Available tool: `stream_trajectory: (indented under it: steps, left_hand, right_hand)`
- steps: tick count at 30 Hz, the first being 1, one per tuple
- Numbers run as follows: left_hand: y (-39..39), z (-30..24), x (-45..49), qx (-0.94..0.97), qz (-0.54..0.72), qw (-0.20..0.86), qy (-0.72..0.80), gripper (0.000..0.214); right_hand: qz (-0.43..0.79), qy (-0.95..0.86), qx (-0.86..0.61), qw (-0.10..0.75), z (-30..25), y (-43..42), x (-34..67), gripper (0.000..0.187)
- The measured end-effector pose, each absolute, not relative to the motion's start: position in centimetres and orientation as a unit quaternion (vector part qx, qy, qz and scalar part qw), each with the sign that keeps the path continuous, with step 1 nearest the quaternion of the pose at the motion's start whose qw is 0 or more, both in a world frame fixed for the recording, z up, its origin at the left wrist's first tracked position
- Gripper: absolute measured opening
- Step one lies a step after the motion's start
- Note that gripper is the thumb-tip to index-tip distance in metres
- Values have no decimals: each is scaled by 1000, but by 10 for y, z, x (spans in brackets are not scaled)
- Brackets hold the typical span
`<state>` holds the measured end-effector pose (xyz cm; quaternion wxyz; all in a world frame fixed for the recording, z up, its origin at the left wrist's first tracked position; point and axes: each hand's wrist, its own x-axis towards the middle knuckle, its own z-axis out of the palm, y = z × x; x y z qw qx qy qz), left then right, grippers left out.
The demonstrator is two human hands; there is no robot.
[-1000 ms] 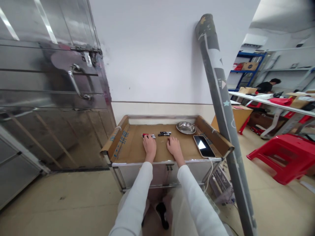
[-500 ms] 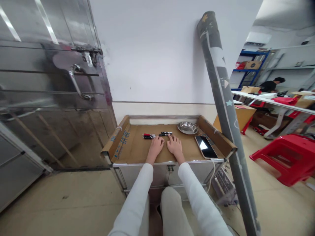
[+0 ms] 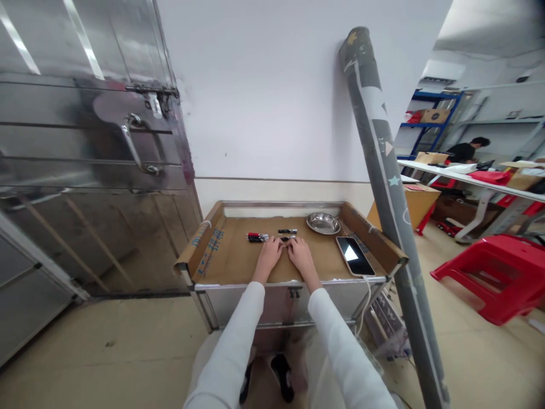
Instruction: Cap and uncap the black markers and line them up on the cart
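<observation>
My left hand (image 3: 269,253) rests on the cardboard-lined cart top (image 3: 238,258), fingers curled inward. Close beside it is my right hand (image 3: 300,254), with bent fingers closed at a short black stick (image 3: 291,237) with a pale end. The two hands' fingertips nearly meet there, and what lies under them is mostly hidden. Just beyond is another slim black stick with a silvery end (image 3: 287,231). Left of my left hand lie a red stick (image 3: 256,234) and black ones (image 3: 256,239) with silvery ends. They are too small to name surely.
A round metal dish (image 3: 323,223) stands at the back right, with a cabled phone (image 3: 356,257) in front. Raised cardboard sides border the cart. A tall grey roll (image 3: 385,165) leans by its right side. Beyond are a red stool (image 3: 496,278) and a seated person (image 3: 466,150).
My right hand has drawn slightly inward toward my left, and its fingers have bent. The nearer black stick has moved toward me, away from the other. My legs have shifted apart.
</observation>
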<state>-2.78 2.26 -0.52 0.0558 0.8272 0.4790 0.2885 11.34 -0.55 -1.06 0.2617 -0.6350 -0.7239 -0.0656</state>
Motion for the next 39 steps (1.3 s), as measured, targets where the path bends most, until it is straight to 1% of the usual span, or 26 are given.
stream_trajectory:
  steps: [8, 18, 27, 32, 36, 39]
  left_hand:
    - [23, -7, -29, 830, 305, 47, 464, 13]
    - [25, -6, -29, 836, 298, 52, 457, 14]
    - [21, -3, -32, 835, 296, 70, 459, 14]
    - [17, 1, -32, 830, 317, 111, 446, 12]
    - [14, 2, -31, 820, 346, 151, 429, 17]
    - [12, 2, -31, 828, 329, 121, 437, 23]
  right_hand:
    - [-40, -734, -597, 322, -18, 1, 117, 22]
    - [-32, -723, -596, 348, -23, 3, 119, 23]
    - [13, -744, -546, 384, -23, 5, 118, 22]
    - [35, -746, -534, 397, -22, 5, 118, 21]
    - [35, -732, -548, 404, -23, 4, 117, 19]
    - [31, -729, -557, 398, -21, 3, 117, 18]
